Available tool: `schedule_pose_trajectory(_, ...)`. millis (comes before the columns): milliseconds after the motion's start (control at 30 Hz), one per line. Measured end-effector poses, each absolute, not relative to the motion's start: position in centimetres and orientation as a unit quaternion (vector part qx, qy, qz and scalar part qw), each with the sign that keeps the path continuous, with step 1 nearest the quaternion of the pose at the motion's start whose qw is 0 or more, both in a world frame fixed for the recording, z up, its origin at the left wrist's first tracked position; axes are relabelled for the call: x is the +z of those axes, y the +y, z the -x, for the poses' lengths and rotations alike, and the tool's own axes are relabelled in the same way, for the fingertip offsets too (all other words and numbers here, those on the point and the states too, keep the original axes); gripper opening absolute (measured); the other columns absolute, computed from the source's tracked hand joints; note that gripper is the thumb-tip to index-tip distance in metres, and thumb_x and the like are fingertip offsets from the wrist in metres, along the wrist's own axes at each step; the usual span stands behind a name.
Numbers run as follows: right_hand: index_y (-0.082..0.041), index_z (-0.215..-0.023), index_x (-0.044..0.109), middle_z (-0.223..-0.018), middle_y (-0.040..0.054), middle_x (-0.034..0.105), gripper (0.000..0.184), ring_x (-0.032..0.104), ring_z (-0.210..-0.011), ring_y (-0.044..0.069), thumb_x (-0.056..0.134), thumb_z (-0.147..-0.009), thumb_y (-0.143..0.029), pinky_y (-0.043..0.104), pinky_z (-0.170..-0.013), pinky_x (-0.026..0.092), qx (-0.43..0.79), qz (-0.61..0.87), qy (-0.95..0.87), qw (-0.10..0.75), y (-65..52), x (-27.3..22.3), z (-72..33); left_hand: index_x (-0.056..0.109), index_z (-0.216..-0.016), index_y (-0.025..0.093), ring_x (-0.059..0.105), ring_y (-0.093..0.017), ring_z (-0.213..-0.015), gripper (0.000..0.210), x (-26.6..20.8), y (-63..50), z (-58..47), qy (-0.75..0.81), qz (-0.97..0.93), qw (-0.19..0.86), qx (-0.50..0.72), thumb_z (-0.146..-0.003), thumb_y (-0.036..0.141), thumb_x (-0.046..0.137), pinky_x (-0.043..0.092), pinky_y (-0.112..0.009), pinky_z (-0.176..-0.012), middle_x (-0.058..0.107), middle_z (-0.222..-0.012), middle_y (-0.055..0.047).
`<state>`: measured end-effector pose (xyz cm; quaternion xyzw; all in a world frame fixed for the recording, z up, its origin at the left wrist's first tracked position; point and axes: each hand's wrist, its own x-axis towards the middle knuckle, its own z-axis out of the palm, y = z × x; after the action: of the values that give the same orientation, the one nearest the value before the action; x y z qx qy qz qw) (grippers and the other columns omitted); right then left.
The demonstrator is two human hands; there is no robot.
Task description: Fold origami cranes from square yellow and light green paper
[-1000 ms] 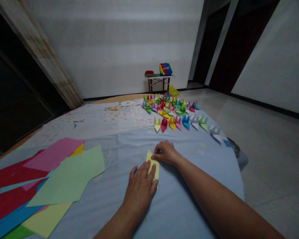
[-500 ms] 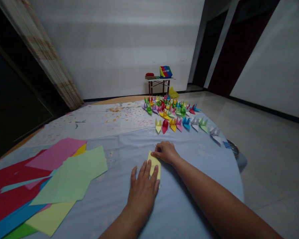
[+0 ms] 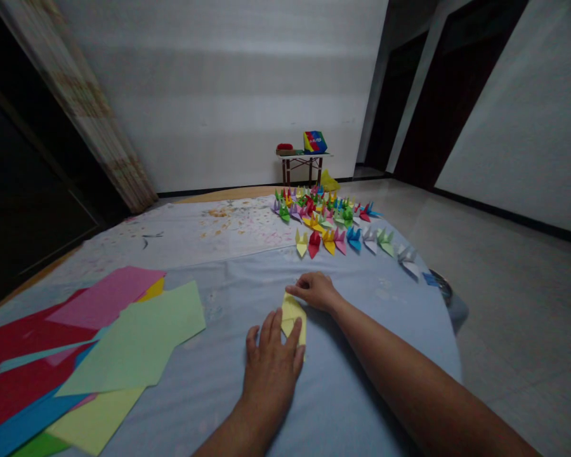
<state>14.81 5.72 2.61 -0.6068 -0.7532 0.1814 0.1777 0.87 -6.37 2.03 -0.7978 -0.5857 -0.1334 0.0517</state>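
A folded piece of pale yellow paper (image 3: 292, 310) lies on the blue tablecloth in front of me, showing creases and a pointed top end. My left hand (image 3: 271, 355) rests on its lower part, fingers spread and pressing it to the cloth. With thumb and fingers closed, my right hand (image 3: 316, 292) grips the paper's upper tip. The right fingertips partly hide that tip, and the left hand covers much of the lower end.
Coloured paper sheets, a light green one (image 3: 147, 343) on top, lie overlapping at the left. Folded paper cranes (image 3: 328, 241) in many colours stand at the far right. Behind the round table is a small stand (image 3: 304, 155) with a colourful box (image 3: 315, 142).
The left fingers have shifted slightly down and bent a little, uncovering more of the yellow paper. My right hand stays at the upper tip. The view has tilted slightly.
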Motion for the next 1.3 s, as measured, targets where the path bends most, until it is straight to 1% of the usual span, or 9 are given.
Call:
schedule_pose_trajectory(100, -0.023, -0.075, 0.064, -0.077, -0.0001, 0.064, 0.048, 0.053, -0.077, 0.017, 0.053, -0.064, -0.068, 0.027, -0.066, 0.03, 0.2, 0.597, -0.76, 0.161, 5.6, 2.9, -15.0, 0.05, -0.121, 0.025, 0.043, -0.028, -0.116, 0.038, 2.0, -6.5, -0.9, -0.589, 0.791, 0.068, -0.149, -0.084, 0.034, 0.045, 0.029, -0.051, -0.094, 0.052, -0.124, -0.011)
schedule_pose_trajectory(200, -0.025, -0.082, 0.063, -0.085, 0.0023, 0.063, 0.053, 0.051, -0.086, 0.022, 0.062, -0.052, -0.069, 0.031, -0.071, 0.031, 0.183, 0.594, -0.772, 0.133, 5.5, 3.0, -14.9, 0.053, -0.117, 0.019, 0.045, -0.027, -0.112, 0.037, 1.8, -6.6, -1.0, -0.596, 0.786, 0.066, -0.151, -0.083, 0.033, 0.046, 0.03, -0.049, -0.095, 0.055, -0.117, -0.011)
schedule_pose_trajectory(333, -0.024, -0.089, 0.06, -0.092, 0.0057, 0.059, 0.062, 0.048, -0.09, 0.025, 0.066, -0.046, -0.069, 0.035, -0.074, 0.032, 0.163, 0.573, -0.795, 0.111, 5.4, 2.8, -14.7, 0.055, -0.113, 0.018, 0.047, -0.027, -0.108, 0.034, 1.8, -6.5, -1.0, -0.595, 0.79, 0.049, -0.139, -0.082, 0.031, 0.049, 0.031, -0.048, -0.094, 0.057, -0.113, -0.011)
schedule_pose_trajectory(433, -0.023, -0.088, 0.059, -0.091, 0.0058, 0.058, 0.062, 0.047, -0.09, 0.025, 0.066, -0.047, -0.068, 0.035, -0.074, 0.031, 0.161, 0.57, -0.798, 0.112, 5.5, 2.7, -14.6, 0.054, -0.114, 0.019, 0.047, -0.026, -0.108, 0.033, 1.9, -6.5, -1.0, -0.591, 0.794, 0.038, -0.135, -0.083, 0.03, 0.048, 0.03, -0.048, -0.094, 0.057, -0.114, -0.01)
schedule_pose_trajectory(667, -0.023, -0.079, 0.061, -0.084, 0.0039, 0.06, 0.053, 0.048, -0.086, 0.023, 0.063, -0.051, -0.068, 0.033, -0.07, 0.03, 0.169, 0.582, -0.783, 0.138, 5.8, 2.6, -14.3, 0.058, -0.108, 0.019, 0.049, -0.025, -0.106, 0.029, 2.1, -6.6, -1.1, -0.594, 0.793, 0.03, -0.131, -0.083, 0.03, 0.048, 0.03, -0.047, -0.094, 0.058, -0.114, -0.009)
schedule_pose_trajectory(900, -0.023, -0.074, 0.063, -0.081, 0.0018, 0.063, 0.045, 0.05, -0.086, 0.022, 0.066, -0.052, -0.062, 0.031, -0.071, 0.03, 0.182, 0.599, -0.768, 0.137, 6.3, 2.6, -14.0, 0.058, -0.107, 0.02, 0.046, -0.025, -0.112, 0.028, 1.8, -6.4, -0.9, -0.593, 0.793, 0.02, -0.136, -0.083, 0.03, 0.047, 0.031, -0.047, -0.094, 0.055, -0.121, -0.009)
schedule_pose_trajectory(1133, -0.024, -0.073, 0.064, -0.08, 0.0004, 0.064, 0.046, 0.05, -0.085, 0.021, 0.066, -0.049, -0.063, 0.031, -0.071, 0.029, 0.208, 0.6, -0.762, 0.128, 6.5, 3.0, -13.9, 0.057, -0.108, 0.022, 0.045, -0.025, -0.114, 0.028, 1.4, -6.2, -0.9, -0.588, 0.797, 0.031, -0.137, -0.084, 0.03, 0.046, 0.031, -0.047, -0.093, 0.053, -0.126, -0.007)
schedule_pose_trajectory(1300, -0.024, -0.076, 0.065, -0.082, 0.0019, 0.063, 0.046, 0.049, -0.088, 0.022, 0.067, -0.05, -0.062, 0.031, -0.073, 0.029, 0.196, 0.603, -0.761, 0.135, 6.2, 2.9, -13.7, 0.056, -0.111, 0.021, 0.043, -0.024, -0.115, 0.03, 1.3, -6.2, -0.8, -0.586, 0.798, 0.015, -0.141, -0.084, 0.031, 0.045, 0.03, -0.047, -0.094, 0.053, -0.126, -0.007)
